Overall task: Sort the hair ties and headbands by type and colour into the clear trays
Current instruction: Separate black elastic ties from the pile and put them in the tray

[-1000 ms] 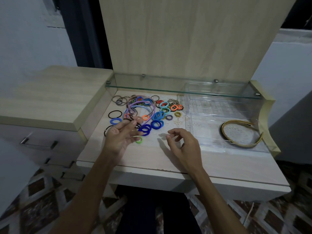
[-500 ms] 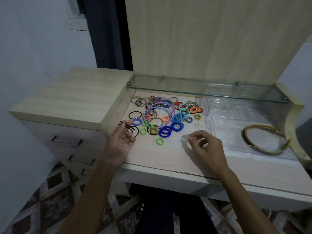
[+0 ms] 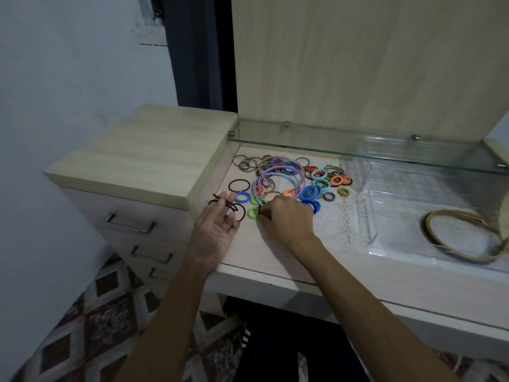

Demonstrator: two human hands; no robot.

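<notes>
We take the pile of hair ties [image 3: 292, 179] as our landmark; it lies on the desk [image 3: 275, 252] under the glass shelf [image 3: 358, 153], a mix of blue, orange, green, teal and striped rings with purple and light blue headbands [image 3: 281, 175] lying across it. Left of the pile we find the left hand [image 3: 217, 230], palm up, fingers straight and slightly apart; thin dark hair ties [image 3: 224, 202] lie across its fingertips, loose, with no finger curled round them. Beside that hand, at the pile's left edge, lie a black ring [image 3: 239, 186] and a blue ring [image 3: 243, 197]. At the pile's near edge we find the right hand [image 3: 286, 219], knuckles up, fingers curled down among the ties beside a green ring [image 3: 252, 213]; we cannot tell what, if anything, they pinch, as the hand hides its fingertips. Right of the pile stands a clear tray [image 3: 366, 216]; a gold headband [image 3: 465, 235] lies inside it, well apart from the pile. Left of the pile, beyond the left hand, stands a drawer unit [image 3: 132, 216].
</notes>
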